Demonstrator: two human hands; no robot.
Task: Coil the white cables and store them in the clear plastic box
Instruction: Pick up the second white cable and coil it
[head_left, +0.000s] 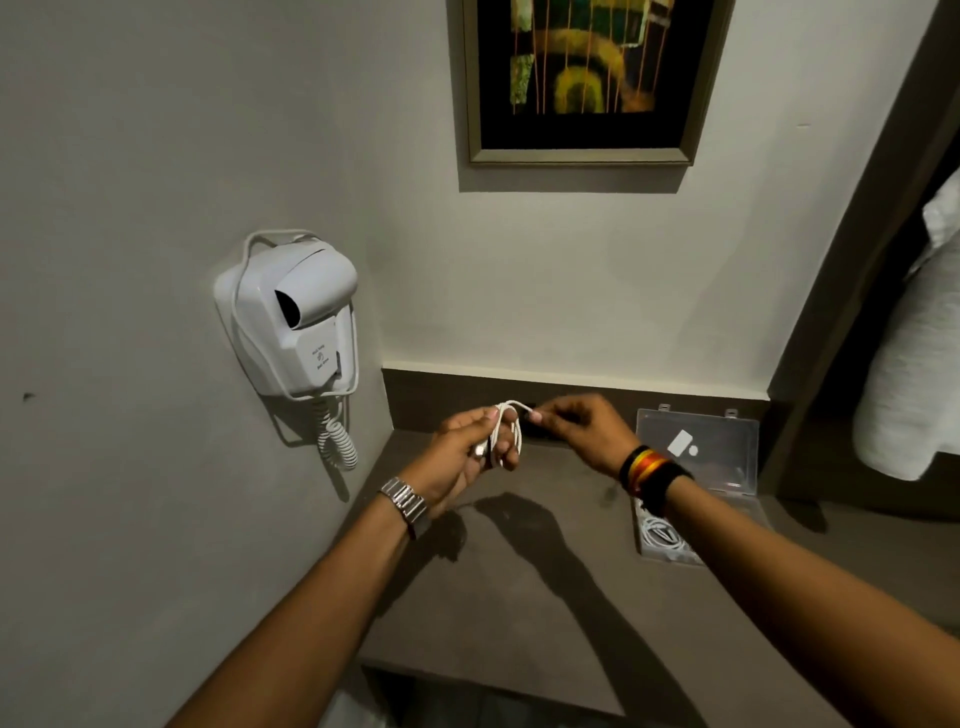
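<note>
White cable (506, 431), one, at frame centre: your left hand (467, 457) is gripping its loops, your right hand (582, 431) pinching its end; one clear plastic box (727, 467) is lying open lower right, holding a second coil (662, 538).

bare counter (519, 582) below hands, open box (698, 457) right, hairdryer (291, 322) left

wall hair dryer (296, 317) w/ coiled cord, framed pic (587, 78), grey counter (519, 571)
</note>
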